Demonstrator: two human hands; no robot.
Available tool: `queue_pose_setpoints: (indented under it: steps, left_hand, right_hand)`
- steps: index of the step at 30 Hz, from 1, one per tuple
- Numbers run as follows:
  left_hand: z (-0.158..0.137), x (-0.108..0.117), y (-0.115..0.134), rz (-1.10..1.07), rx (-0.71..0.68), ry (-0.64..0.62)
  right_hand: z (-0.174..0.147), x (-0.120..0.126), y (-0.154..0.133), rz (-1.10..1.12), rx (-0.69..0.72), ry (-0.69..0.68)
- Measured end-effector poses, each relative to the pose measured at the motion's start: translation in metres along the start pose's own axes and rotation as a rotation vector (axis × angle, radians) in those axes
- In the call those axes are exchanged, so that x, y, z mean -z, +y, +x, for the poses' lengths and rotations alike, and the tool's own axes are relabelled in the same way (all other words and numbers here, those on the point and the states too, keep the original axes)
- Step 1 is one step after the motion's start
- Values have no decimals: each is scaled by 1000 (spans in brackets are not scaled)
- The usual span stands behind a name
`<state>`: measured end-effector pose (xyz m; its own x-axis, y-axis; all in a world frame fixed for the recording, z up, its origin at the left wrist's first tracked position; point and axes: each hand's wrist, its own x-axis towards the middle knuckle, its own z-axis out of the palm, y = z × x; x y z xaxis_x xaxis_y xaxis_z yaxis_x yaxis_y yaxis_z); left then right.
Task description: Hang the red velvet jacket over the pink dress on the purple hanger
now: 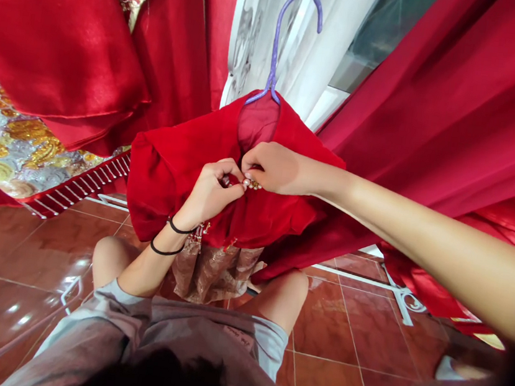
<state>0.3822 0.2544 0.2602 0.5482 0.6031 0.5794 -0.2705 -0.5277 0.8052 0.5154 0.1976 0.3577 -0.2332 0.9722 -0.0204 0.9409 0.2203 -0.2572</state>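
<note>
A red velvet blouse [178, 152] hangs from a purple hanger [276, 48], its neck opening facing me. My left hand [215, 189] pinches at the middle of the blouse's front, thumb and fingertips together. My right hand [275, 168] is closed at the same spot, its fingertips touching or almost touching the left ones. Between the fingertips show small pearl-like and gold beads [250, 183] on the blouse's front. The fingers hide exactly how the beads and cloth edges are gripped. Beaded tassels hang below my left wrist, above a shiny brownish cloth [215, 269].
Red satin cloth [61, 31] hangs on the left, above a gold and silver sequined panel [20, 139]. More red drapery [457, 98] fills the right. A white metal rack [303, 11] holds the hanger. Below are brown floor tiles [335, 328] and a white metal foot [406, 302].
</note>
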Motion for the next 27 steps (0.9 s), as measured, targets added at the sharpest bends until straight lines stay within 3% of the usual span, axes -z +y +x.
queue_pose_setpoints:
  steps: [6, 9, 16, 22, 27]
  left_hand:
    - [-4, 2, 1, 165, -152, 61]
    - [-5, 9, -1, 279, -242, 25]
    - [-12, 18, -12, 412, -477, -15]
    - [-15, 23, -4, 569, -440, -114]
    - [-14, 23, 5, 724, -455, -163]
  right_hand:
    - [-9, 9, 9, 73, 115, 38]
    - [-22, 11, 15, 126, 182, 109]
    - [-31, -13, 21, 212, 206, 276]
    - [-27, -11, 16, 341, 167, 207]
    - [-22, -5, 5, 248, 94, 179]
